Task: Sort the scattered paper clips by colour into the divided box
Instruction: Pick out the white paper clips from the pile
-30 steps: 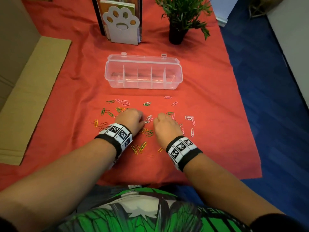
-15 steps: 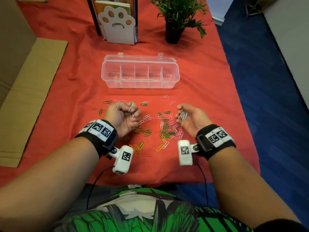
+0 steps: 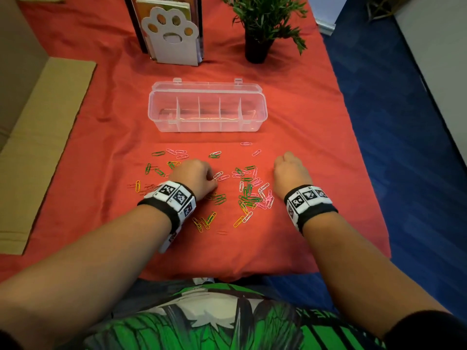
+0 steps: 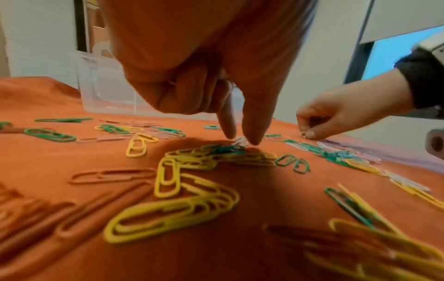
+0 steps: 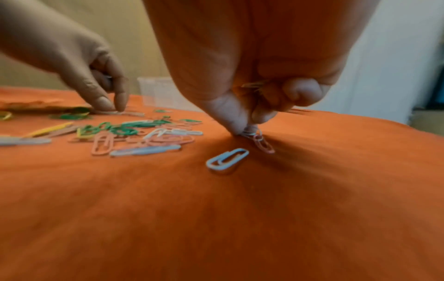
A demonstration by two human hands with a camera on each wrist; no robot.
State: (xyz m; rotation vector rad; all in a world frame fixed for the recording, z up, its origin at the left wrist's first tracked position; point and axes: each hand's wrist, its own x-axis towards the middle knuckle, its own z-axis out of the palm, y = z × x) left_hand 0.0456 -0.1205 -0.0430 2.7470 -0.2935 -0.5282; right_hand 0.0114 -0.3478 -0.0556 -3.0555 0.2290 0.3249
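Note:
Green, yellow, pink, white and red paper clips [image 3: 249,193] lie scattered on the orange cloth in front of the clear divided box [image 3: 202,126], whose compartments look empty. My left hand [image 3: 202,176] is palm down at the left of the pile. Its thumb and forefinger [image 4: 240,136] pinch a white clip [image 4: 241,142] on the cloth, and the other fingers are curled. My right hand [image 3: 290,170] is at the right of the pile, pinching a white clip [image 5: 247,132] with a pink clip [image 5: 263,145] hooked to it. Its curled fingers hold several more clips [image 5: 254,85].
A white clip [image 5: 227,159] lies just in front of my right hand. Behind the box stand a paw-shaped file holder [image 3: 171,39] and a potted plant [image 3: 262,26]. Flat cardboard [image 3: 38,137] lies at the left. The cloth ends at the right over blue floor [image 3: 404,147].
Half a second ago both hands were raised and turned palm up with white clips in them. Now both are palm down on the cloth, pinching further clips.

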